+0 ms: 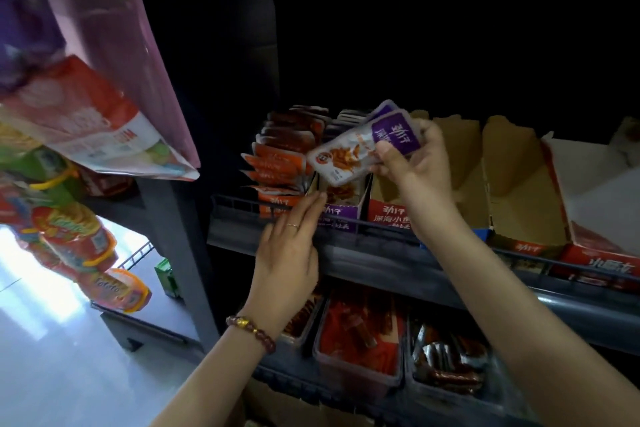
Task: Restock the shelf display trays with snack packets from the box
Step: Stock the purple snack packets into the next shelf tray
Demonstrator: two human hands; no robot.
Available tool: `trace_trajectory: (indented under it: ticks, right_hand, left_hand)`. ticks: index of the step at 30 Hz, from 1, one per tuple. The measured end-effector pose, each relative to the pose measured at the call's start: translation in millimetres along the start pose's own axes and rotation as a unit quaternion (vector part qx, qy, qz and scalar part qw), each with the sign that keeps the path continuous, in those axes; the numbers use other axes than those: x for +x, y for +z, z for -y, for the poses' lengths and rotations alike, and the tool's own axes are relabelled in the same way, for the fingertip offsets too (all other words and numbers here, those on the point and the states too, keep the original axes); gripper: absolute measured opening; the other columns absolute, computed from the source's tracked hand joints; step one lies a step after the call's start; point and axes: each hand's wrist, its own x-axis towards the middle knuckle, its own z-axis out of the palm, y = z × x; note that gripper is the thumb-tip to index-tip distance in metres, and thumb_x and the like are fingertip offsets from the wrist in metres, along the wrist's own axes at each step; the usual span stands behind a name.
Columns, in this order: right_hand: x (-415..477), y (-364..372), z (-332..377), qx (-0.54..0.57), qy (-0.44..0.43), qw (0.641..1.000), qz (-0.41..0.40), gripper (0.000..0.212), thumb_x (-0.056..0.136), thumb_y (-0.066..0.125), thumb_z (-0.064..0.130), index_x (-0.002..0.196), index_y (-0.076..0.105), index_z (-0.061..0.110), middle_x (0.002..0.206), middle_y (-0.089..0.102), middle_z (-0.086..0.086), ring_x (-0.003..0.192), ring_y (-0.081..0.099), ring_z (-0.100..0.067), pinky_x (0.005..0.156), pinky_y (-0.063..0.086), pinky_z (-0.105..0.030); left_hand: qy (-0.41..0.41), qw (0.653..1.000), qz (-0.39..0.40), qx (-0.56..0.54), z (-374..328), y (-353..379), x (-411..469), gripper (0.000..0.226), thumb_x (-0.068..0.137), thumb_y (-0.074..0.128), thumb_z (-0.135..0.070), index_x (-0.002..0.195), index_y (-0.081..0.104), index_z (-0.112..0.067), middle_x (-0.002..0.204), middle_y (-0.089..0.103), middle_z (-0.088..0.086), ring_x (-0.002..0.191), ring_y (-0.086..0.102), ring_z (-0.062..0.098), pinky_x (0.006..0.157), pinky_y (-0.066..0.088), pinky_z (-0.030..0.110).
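The small white-and-purple foil snack packet [346, 156] hangs tilted just above the purple cardboard display tray [341, 217] on the dark metal shelf [381, 255]. The right hand [417, 163] has its grip clamped on the packet's purple end. The left hand [291, 246], fingers straight and holding nothing, touches that tray's front corner beside a row of orange packets [280, 163].

A shop: shelf [398, 267] of snack display trays [388, 215]

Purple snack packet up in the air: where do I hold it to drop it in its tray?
Pinch the packet by its purple end from the right, as the right hand does: thumb in front, fingers behind. It's flat, and its white end points down-left toward the purple tray.
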Motion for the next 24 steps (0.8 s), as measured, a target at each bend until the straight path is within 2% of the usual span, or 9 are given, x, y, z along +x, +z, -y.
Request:
trace_trajectory:
  ticks: [4,10,12,15,19,24]
  right_hand:
    - [-1,3,-16,-0.133,-0.039,0.990,0.029,0.035,0.088,0.061,0.002,0.107,0.039,0.022,0.101,0.050,0.015,0.089,0.055,0.015,0.071,0.047,-0.008]
    - [3,9,-26,-0.230,-0.067,0.970,0.036,0.036,0.091,0.061,0.013,0.122,0.041,0.017,0.103,0.054,0.013,0.091,0.058,0.002,0.070,0.049,-0.008]
    - [5,12,-29,-0.304,-0.107,0.946,0.037,0.038,0.091,0.060,0.015,0.126,0.043,0.016,0.111,0.054,0.005,0.093,0.058,-0.003,0.070,0.049,-0.012]
    - [7,14,-37,-0.415,-0.148,0.897,0.040,0.046,0.089,0.064,0.019,0.132,0.046,0.018,0.125,0.042,-0.002,0.100,0.050,-0.009,0.073,0.050,-0.021]
    - [6,20,-42,-0.456,-0.181,0.871,0.022,0.061,0.084,0.070,0.019,0.140,0.043,0.020,0.137,0.038,-0.007,0.118,0.040,-0.015,0.078,0.046,-0.021]
    - [2,25,-45,-0.505,-0.214,0.836,0.020,0.059,0.088,0.060,0.013,0.143,0.038,0.016,0.138,0.044,-0.006,0.116,0.042,-0.019,0.082,0.045,-0.031]
  left_hand:
    - [0.016,0.999,0.019,0.021,8,0,-1,0.081,0.072,0.056,0.009,0.145,0.035,-0.018,0.150,0.034,-0.004,0.126,0.039,0.014,0.100,0.028,0.026]
    - [0.034,0.999,0.036,-0.005,12,1,-4,0.084,0.076,0.053,0.009,0.148,0.023,-0.024,0.153,0.019,-0.012,0.138,0.027,0.008,0.106,0.024,0.023]
    - [0.035,0.999,0.038,-0.007,13,2,-3,0.085,0.077,0.053,0.009,0.149,0.022,-0.024,0.154,0.018,-0.011,0.138,0.026,0.008,0.106,0.028,0.026]
    - [0.037,0.998,0.049,-0.008,17,2,-4,0.085,0.078,0.053,0.009,0.149,0.020,-0.025,0.155,0.016,-0.011,0.137,0.029,0.010,0.106,0.029,0.027]
    - [0.043,0.998,0.054,-0.012,19,1,-4,0.086,0.080,0.052,0.007,0.150,0.017,-0.028,0.155,0.011,-0.016,0.136,0.028,0.008,0.108,0.027,0.025]
    - [0.049,0.997,0.052,-0.009,20,1,-5,0.087,0.081,0.053,0.005,0.150,0.014,-0.030,0.156,0.011,-0.016,0.133,0.032,0.009,0.105,0.028,0.024]
